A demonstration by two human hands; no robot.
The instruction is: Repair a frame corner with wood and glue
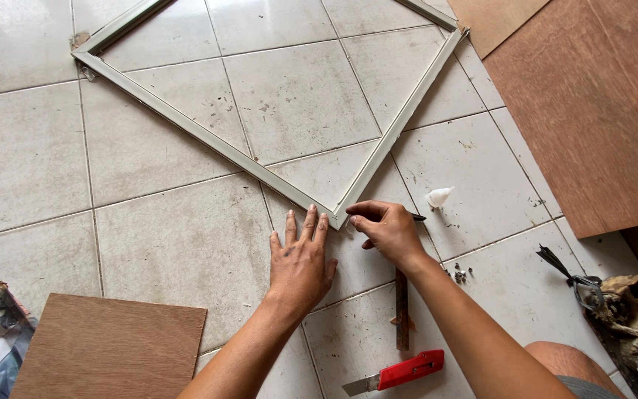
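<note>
Pale metal frame (275,166) lies flat on the tiled floor (179,236), its near corner between both hands; the left hand (300,262) presses flat with fingers spread beside that corner; the right hand (389,229) pinches a thin dark tool (416,217) just right of it; a red utility knife (400,372) lies nearer.

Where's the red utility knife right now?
In the head view, the red utility knife lies on the tiled floor at bottom centre, between the forearms, just below a rusty metal rod.
</note>
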